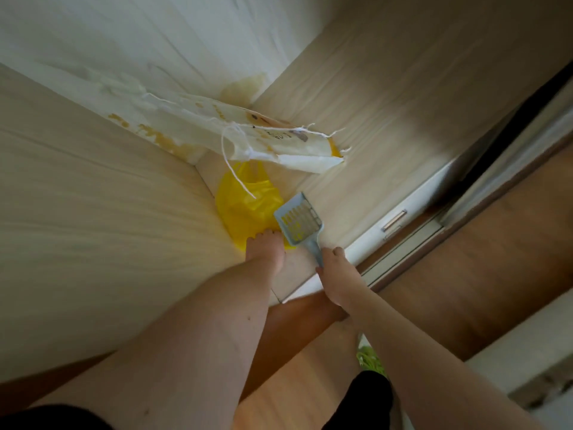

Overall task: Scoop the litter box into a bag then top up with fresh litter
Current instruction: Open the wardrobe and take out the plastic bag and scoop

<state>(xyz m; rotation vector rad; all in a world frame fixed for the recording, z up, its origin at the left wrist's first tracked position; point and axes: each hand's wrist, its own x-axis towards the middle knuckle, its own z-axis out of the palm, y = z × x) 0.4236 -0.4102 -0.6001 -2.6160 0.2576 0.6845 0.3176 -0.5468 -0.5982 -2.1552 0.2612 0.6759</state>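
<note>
A yellow plastic bag [245, 206] lies crumpled in the corner between pale wood panels. My left hand [265, 251] grips its near edge with curled fingers. My right hand [336, 270] holds the handle of a grey-blue slotted litter scoop [297, 220], whose blade hangs over the bag's right side. Above them, a white woven litter sack [279, 138] with loose strings and a torn-open mouth leans in the corner. The litter box is out of view. The picture is motion-blurred.
Pale wood panels [93, 212] close in on the left and back. A white drawer front with a metal handle [393, 220] and a sliding-door track [412, 243] lie to the right. Brown wooden floor [465, 290] runs below. My knees and something green [369, 360] are near the bottom edge.
</note>
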